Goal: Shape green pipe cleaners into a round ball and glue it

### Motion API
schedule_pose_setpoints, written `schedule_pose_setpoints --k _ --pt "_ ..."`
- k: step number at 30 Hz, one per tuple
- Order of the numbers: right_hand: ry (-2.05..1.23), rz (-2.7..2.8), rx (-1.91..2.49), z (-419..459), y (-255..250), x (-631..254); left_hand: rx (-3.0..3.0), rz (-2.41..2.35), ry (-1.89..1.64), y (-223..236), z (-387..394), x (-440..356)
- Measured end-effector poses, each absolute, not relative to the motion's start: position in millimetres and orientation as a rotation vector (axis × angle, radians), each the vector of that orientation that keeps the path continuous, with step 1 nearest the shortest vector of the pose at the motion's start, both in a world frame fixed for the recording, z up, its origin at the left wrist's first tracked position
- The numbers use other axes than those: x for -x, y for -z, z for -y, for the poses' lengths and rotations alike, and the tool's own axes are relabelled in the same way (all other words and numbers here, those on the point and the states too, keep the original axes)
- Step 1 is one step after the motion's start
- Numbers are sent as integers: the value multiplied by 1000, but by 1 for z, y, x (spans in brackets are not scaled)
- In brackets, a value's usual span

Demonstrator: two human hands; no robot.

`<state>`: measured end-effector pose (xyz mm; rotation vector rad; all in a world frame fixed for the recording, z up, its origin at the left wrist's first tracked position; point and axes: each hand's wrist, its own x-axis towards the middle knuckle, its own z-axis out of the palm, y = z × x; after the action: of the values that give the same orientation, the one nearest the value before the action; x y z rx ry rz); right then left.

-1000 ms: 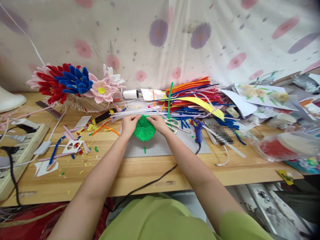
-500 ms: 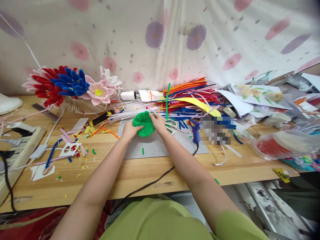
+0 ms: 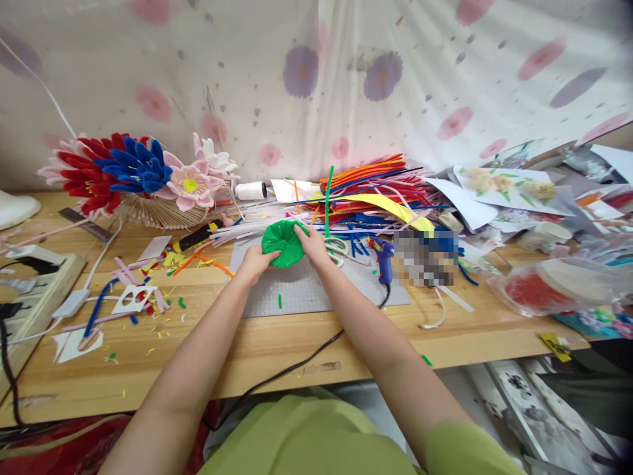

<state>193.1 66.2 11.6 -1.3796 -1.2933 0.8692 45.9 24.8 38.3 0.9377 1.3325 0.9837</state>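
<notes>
A round green disc, pleated toward its centre like a lily pad made of pipe cleaners, is held up between both hands. My left hand grips its lower left edge, thumb on the face. At the upper right edge my right hand pinches the rim. Beneath lies a grey cutting mat with a short green scrap on it. White-handled scissors rest just right of my right hand, and a green pipe cleaner stands up behind them.
A blue glue gun lies on the mat's right side, its black cord crossing the table front. Bundles of coloured pipe cleaners fill the back. Fuzzy flowers stand back left, above scraps and a power strip.
The disc has turned and tilted, its face now more toward me. My left hand has shifted down along its edge, thumb onto the face. The view has drifted slightly.
</notes>
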Motion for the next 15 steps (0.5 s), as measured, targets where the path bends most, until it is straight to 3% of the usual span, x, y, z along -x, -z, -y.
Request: schedule_pose_setpoints --k 15 --pt "-884 1232 1438 -64 -5 -195 -1034 -1316 -1003 -36 -32 -29"
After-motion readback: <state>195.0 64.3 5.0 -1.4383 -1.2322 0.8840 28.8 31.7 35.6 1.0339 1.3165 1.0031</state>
